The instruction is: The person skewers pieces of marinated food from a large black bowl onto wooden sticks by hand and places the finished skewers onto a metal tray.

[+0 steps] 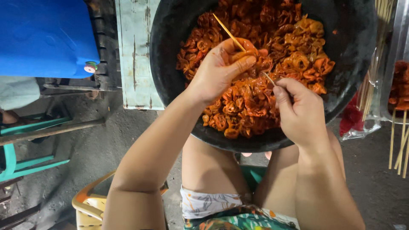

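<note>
A big black basin [170, 51] in front of my knees holds a heap of orange-red marinated meat pieces [272, 47]. My left hand [221, 70] is closed around a thin bamboo skewer [228, 32] and a piece of the meat threaded on it. The skewer slants from upper left down to my right hand [298, 108]. My right hand pinches the skewer's lower end, fingers curled, just above the meat.
A blue plastic container [42, 36] and a worn pale wooden plank [138, 55] lie to the left. At the right edge are finished meat skewers [400, 110] and a bag of bare sticks [377, 64]. A yellow plastic chair [91, 206] and teal frame [17, 159] stand on the concrete floor.
</note>
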